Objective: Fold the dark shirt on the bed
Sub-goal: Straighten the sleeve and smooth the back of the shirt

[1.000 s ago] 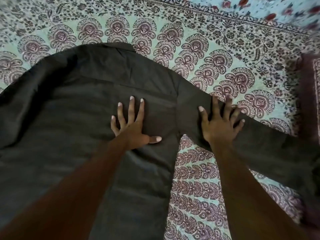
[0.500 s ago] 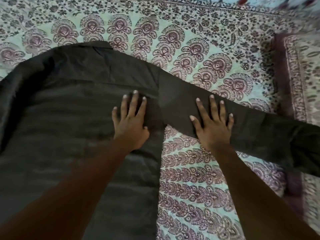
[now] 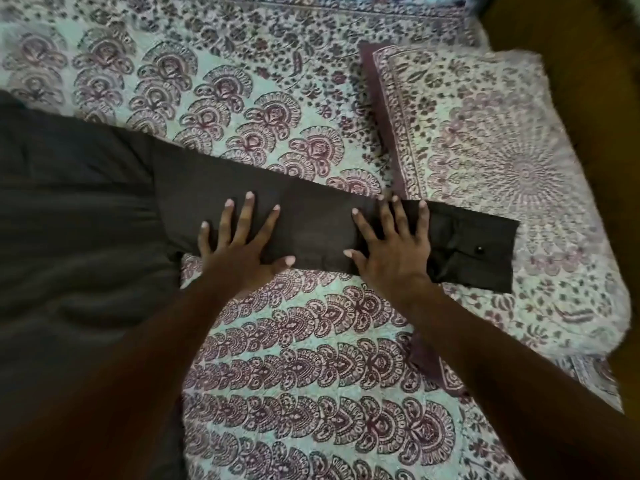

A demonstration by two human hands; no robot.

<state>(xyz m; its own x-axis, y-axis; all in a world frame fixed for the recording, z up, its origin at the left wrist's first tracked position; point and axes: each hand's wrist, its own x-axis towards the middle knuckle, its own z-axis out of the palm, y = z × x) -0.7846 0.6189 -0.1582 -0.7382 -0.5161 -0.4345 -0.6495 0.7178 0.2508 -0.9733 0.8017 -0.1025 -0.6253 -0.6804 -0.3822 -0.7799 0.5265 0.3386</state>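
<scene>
Head view: the dark shirt (image 3: pixel 79 209) lies spread on the bed (image 3: pixel 311 358), its sleeve (image 3: pixel 311 216) stretched rightward under the flat, splayed left hand (image 3: pixel 239 252) and right hand (image 3: pixel 394 251), neither grasping.

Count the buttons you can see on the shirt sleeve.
1: a dark button on the cuff, right of the right hand. Others may be hidden.

The bed (image 3: pixel 311 358) is covered with a printed sheet of pale green and maroon pattern. On it the dark shirt (image 3: pixel 76 237) lies flat, its sleeve (image 3: pixel 311 223) stretched to the right, the cuff resting on a patterned pillow (image 3: pixel 502 150).
</scene>
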